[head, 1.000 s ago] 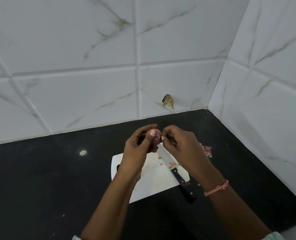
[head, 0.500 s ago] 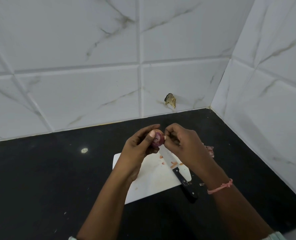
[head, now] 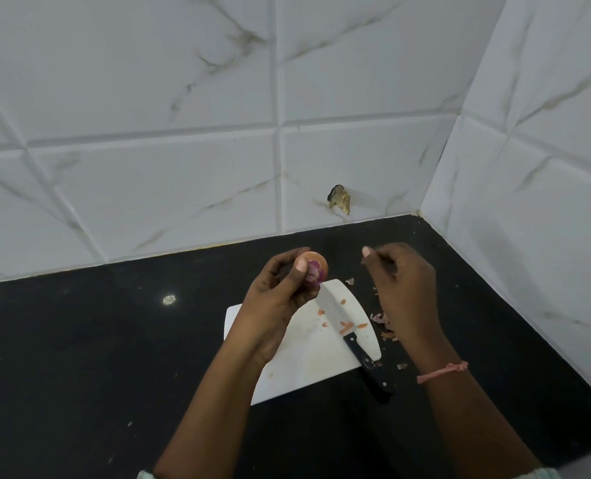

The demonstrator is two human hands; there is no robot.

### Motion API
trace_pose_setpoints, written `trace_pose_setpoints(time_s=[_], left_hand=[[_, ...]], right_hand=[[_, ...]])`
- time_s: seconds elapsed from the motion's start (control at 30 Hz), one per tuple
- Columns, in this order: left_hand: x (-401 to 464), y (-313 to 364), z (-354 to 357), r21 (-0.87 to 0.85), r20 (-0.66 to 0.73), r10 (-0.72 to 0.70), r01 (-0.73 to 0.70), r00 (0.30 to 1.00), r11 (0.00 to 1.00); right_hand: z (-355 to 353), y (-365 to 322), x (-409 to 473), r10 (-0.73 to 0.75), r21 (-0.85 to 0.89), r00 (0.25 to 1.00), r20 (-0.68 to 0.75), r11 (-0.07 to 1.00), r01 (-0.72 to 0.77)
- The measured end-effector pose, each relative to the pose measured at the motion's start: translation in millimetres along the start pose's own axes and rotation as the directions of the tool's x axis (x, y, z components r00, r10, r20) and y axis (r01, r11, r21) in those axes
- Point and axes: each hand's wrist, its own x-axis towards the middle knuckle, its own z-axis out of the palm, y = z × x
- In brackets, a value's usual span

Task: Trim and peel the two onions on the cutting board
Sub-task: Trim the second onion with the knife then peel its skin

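Note:
My left hand [head: 276, 299] holds a small, partly peeled onion [head: 318, 267] at its fingertips, above the far edge of the white cutting board [head: 304, 368]. Purple flesh shows at the end facing me. My right hand [head: 402, 292] hovers to the right of the onion, apart from it, with fingers curled against the thumb. Whether it pinches a scrap of skin is unclear. A knife [head: 333, 311] with a black handle lies diagonally on the board, its handle hanging over the near right edge. Only one onion is in view.
Onion skin scraps [head: 380, 319] lie on the black counter [head: 114, 357] just right of the board and below my right hand. White tiled walls meet in a corner at the back right. A chipped spot [head: 339, 198] marks the back wall.
My right hand, which was pinching at the onion's end, has pulled away to the right. The left hand keeps the onion in about the same place.

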Motion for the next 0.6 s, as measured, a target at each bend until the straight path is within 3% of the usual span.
trace_pose_setpoints(time_s=[0.1,0.2,0.27,0.4,0.6], left_hand=[[-0.4,-0.7,1.0,0.0,0.0,0.014,-0.014,1.0,1.0],[-1.8,-0.3,2.1,-0.009,0.012,0.031,-0.031,0.999,0.999],[-2.7,0.0,2.9,-0.005,0.024,0.047,-0.047,0.999,0.999],[-4.4,-0.3,3.5,0.017,0.033,0.075,-0.076,0.997,0.997],[-5.0,2.0,4.6,0.015,0.026,0.089,-0.089,0.996,0.996]], right_hand=[[1.1,4.9,0.7,0.012,0.006,0.998,0.058,1.0,-0.012],[4.2,-6.0,-9.3,-0.084,0.183,0.97,0.227,0.982,0.042],[5.7,-14.6,-16.3,-0.167,0.298,0.949,0.269,0.951,0.083],[7.2,-24.3,-21.5,-0.217,0.381,0.954,0.208,0.916,0.126],[9.9,-21.2,-20.9,-0.259,0.341,0.957,0.133,0.918,0.201]])
